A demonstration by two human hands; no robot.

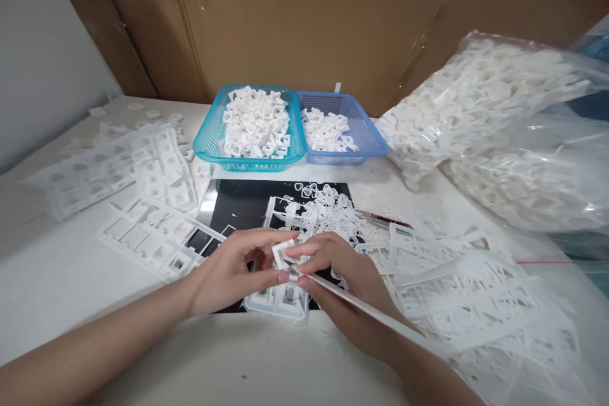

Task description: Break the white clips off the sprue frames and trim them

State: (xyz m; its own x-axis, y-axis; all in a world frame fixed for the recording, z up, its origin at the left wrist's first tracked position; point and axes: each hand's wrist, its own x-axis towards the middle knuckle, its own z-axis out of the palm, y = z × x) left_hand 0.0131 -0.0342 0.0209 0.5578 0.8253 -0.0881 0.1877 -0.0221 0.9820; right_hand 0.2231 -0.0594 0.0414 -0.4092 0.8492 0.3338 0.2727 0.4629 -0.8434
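Grasps small white frame (278, 256) btwn thumb and fingers in L hand (223, 274) grip and long slim tool (364, 306) in R hand (349, 269) grip, w/ tip close to frame (contact: cannot tell), above clear tray (276, 313) lapping near edge of black mat (238, 200). Shows room on bench (271, 368) nearside; bounded L by moulded sheets (159, 162), R by cut sheets (469, 295) + plastic bag (457, 92), rear by adjacent teal basket (205, 144) and blue basket (370, 133).

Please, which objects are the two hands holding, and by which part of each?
The left hand holds a small white frame, apparently by its outer edges; the right hand holds a slim white tool near its tip.
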